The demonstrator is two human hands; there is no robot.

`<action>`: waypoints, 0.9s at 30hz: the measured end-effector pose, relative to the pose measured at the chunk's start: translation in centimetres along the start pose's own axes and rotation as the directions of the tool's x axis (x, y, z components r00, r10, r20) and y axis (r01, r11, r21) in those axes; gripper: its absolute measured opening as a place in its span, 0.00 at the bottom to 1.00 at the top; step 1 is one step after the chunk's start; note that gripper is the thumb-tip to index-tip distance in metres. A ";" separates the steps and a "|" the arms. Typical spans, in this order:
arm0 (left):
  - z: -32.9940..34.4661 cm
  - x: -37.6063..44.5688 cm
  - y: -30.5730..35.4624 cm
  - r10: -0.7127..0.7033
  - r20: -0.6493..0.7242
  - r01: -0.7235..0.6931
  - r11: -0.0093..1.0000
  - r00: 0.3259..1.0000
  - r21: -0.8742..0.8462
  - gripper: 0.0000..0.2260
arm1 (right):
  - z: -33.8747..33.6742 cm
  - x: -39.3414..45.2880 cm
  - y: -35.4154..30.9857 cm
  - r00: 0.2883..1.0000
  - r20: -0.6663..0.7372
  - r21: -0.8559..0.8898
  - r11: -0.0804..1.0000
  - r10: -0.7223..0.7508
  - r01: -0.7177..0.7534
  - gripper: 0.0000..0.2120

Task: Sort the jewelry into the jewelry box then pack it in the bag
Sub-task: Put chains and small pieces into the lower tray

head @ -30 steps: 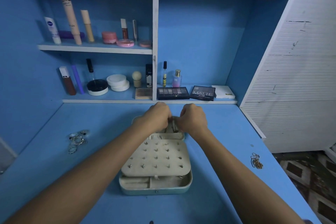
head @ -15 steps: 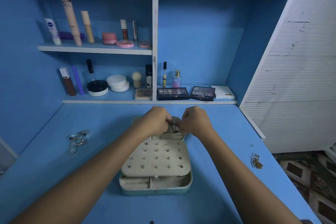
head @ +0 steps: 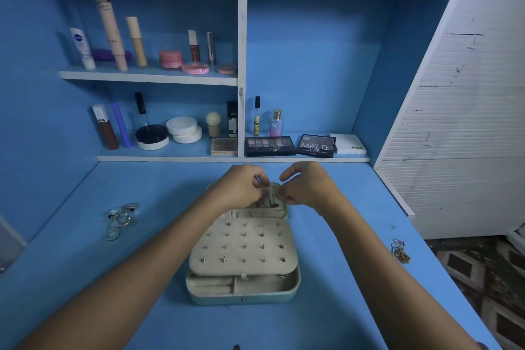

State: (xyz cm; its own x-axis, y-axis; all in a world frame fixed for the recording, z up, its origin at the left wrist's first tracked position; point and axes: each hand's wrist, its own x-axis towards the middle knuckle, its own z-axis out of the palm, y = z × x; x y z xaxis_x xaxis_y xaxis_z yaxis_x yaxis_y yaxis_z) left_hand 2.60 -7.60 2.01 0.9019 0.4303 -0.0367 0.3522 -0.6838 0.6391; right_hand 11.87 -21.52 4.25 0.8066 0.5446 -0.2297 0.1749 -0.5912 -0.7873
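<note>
Open jewelry box (head: pixel 243 290) on the blue desk (head: pixel 326 321), stud-earring panel (head: pixel 243 247) lying over its near tray. Left hand (head: pixel 241 187) and right hand (head: pixel 308 187) curl over the far lid pocket, fingertips pinching something small; too tiny to identify. Rings (head: pixel 120 220) lie well left of the fingers, gold chain (head: pixel 401 251) well right and nearer.

Both forearms reach forward, converging. The left hand (head: pixel 246 189) and right hand (head: pixel 308 188) sit knuckles up, just beside each other, fingers curled in a pinch on something small between them.
</note>
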 end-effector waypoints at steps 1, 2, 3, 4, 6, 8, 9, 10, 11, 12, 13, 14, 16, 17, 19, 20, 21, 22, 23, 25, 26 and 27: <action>0.0 0.0 0.0 0.003 -0.002 -0.003 1.000 1.000 -0.005 0.05 | 0.1 0.0 0.0 1.000 -0.024 -0.021 1.000 -0.014 0.013 0.10; 0.0 0.0 -0.1 0.004 -0.004 -0.004 1.000 1.000 -0.010 0.05 | 0.3 -0.1 0.1 0.999 -0.044 -0.038 0.999 -0.028 0.027 0.10; 0.0 0.0 -0.1 0.006 -0.005 -0.006 1.000 1.000 -0.013 0.05 | 0.4 -0.1 0.1 0.997 -0.059 -0.047 0.998 -0.045 0.042 0.10; 0.0 0.0 -0.1 0.010 -0.006 -0.010 1.000 1.000 -0.013 0.06 | 0.6 -0.1 0.1 0.996 -0.067 -0.049 0.997 -0.061 0.058 0.09; -0.2 -0.1 -0.2 0.019 -0.004 -0.019 1.000 1.000 -0.011 0.06 | 0.7 -0.2 0.0 0.993 -0.073 -0.042 0.995 -0.089 0.086 0.08; -0.2 -0.2 -0.3 0.030 0.014 -0.030 1.000 0.999 -0.006 0.07 | 0.6 -0.2 -0.1 0.992 -0.078 -0.036 0.995 -0.101 0.098 0.08; -0.3 -0.2 -0.4 0.038 0.027 -0.038 0.999 0.999 0.007 0.07 | 0.6 -0.2 -0.1 0.992 -0.074 -0.022 0.995 -0.100 0.099 0.08; -0.3 -0.3 -0.4 0.045 0.039 -0.047 0.998 0.998 0.032 0.07 | 0.6 -0.2 -0.1 0.993 -0.065 -0.004 0.995 -0.096 0.096 0.08; -0.3 -0.4 -0.4 0.054 0.051 -0.057 0.997 0.997 0.057 0.06 | 0.5 -0.1 -0.1 0.994 -0.057 0.010 0.995 -0.095 0.096 0.08; -0.3 -0.5 -0.4 0.064 0.065 -0.068 0.995 0.996 0.073 0.05 | 0.5 -0.2 -0.1 0.994 -0.052 0.012 0.995 -0.098 0.099 0.08; -0.4 -0.5 -0.3 0.076 0.082 -0.082 0.994 0.994 0.079 0.03 | 0.4 -0.2 -0.1 0.993 -0.051 0.007 0.994 -0.106 0.106 0.08; -0.4 -0.6 -0.2 0.087 0.100 -0.096 0.992 0.991 0.081 0.02 | 0.3 -0.3 -0.1 0.992 -0.050 0.001 0.994 -0.113 0.114 0.08; -0.3 -0.7 0.0 0.098 0.121 -0.108 0.990 0.988 0.086 0.03 | 0.1 -0.4 0.0 0.991 -0.049 -0.017 0.992 -0.127 0.126 0.09; -0.2 -0.7 0.1 0.097 0.122 -0.108 0.990 0.988 0.089 0.03 | 0.1 -0.5 0.1 0.990 -0.048 -0.035 0.991 -0.132 0.130 0.09; 0.0 -0.7 0.2 0.107 0.119 -0.120 0.987 0.987 0.103 0.02 | 0.0 -0.6 0.3 0.991 -0.030 -0.076 0.989 -0.133 0.131 0.11; 0.1 -0.7 0.2 0.117 0.119 -0.131 0.984 0.986 0.117 0.02 | -0.1 -0.6 0.4 0.991 -0.012 -0.096 0.987 -0.130 0.128 0.10; 0.2 -0.6 0.3 0.126 0.120 -0.142 0.981 0.985 0.131 0.02 | -0.1 -0.6 0.5 0.992 0.006 -0.118 0.985 -0.128 0.128 0.09; 0.1 -0.6 0.3 0.133 0.123 -0.151 0.978 0.983 0.145 0.01 | -0.2 -0.6 0.6 0.992 0.022 -0.138 0.982 -0.128 0.129 0.08; 0.1 -0.5 0.3 0.141 0.127 -0.160 0.975 0.982 0.157 0.01 | -0.2 -0.6 0.7 0.991 0.034 -0.155 0.979 -0.130 0.133 0.08; 0.1 -0.4 0.2 0.154 0.133 -0.178 0.965 0.979 0.194 0.03 | -0.3 -0.6 0.9 0.989 0.050 -0.177 0.973 -0.141 0.147 0.10; 0.1 -0.3 0.1 0.157 0.129 -0.183 0.959 0.979 0.218 0.04 | -0.3 -0.6 1.0 0.988 0.054 -0.193 0.969 -0.145 0.153 0.11; 0.1 -0.2 -0.1 0.157 0.122 -0.182 0.953 0.980 0.241 0.04 | -0.3 -0.6 1.0 0.987 0.059 -0.214 0.964 -0.148 0.157 0.12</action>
State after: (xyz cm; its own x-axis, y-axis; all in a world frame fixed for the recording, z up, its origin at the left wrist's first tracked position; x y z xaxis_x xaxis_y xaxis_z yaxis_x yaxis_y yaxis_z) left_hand 2.38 -7.65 1.90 0.9697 0.2427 -0.0296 0.2315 -0.8724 0.4305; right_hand 11.70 -22.61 3.79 0.7368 0.6605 -0.1444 0.4161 -0.6114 -0.6731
